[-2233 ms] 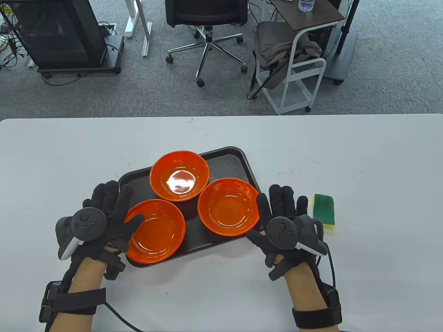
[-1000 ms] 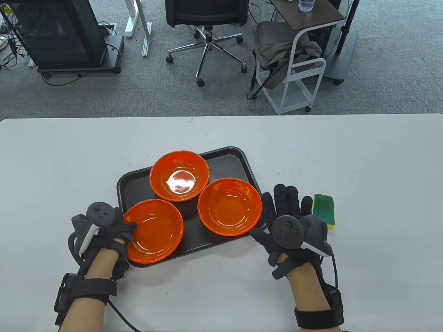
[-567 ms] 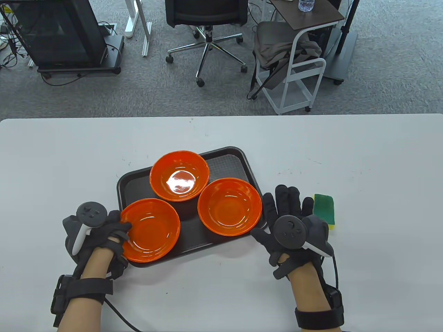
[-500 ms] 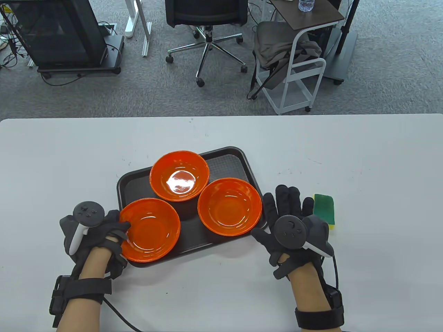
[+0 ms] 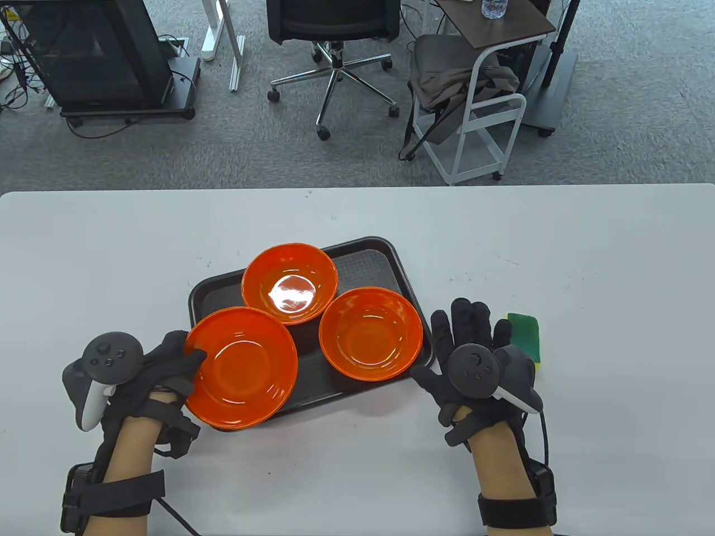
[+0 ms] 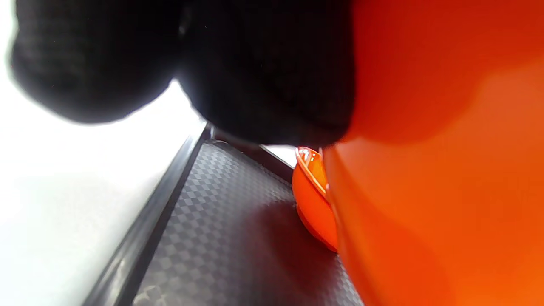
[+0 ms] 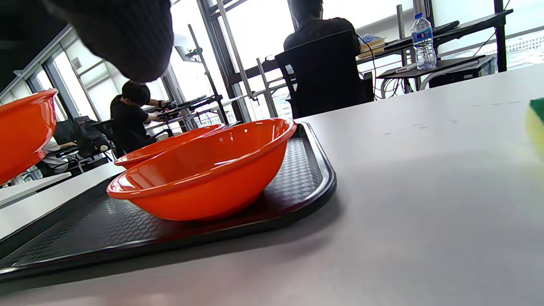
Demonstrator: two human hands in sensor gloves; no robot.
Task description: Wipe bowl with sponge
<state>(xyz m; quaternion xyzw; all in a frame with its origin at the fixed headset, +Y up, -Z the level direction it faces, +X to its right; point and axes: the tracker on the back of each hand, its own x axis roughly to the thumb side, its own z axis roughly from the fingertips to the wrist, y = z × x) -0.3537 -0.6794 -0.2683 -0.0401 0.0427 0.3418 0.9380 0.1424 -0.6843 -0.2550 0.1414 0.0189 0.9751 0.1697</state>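
The left hand grips the near-left bowl by its left rim, thumb over the edge and fingers underneath, and the bowl sits raised off the tray — its far edge overlaps the rim of the back bowl in the table view. In the left wrist view the gloved fingers press against the orange underside of the held bowl, with the tray's checkered floor below and another bowl standing on it just beyond.

The right bowl rests flat on the tray's right side, close beside the back bowl. In the right wrist view it stands nearest the camera on the tray, and the lifted bowl shows at the left edge, clear of the tray floor.

The right hand lies open, palm down, fingers stretched forward on the counter, holding nothing. It sits between the tray's right edge and the sponge. The sponge — green on top, yellow beneath — lies flat on the counter just beside the hand's little finger; whether they touch I cannot tell. Its blurred edge shows at the right of the right wrist view.
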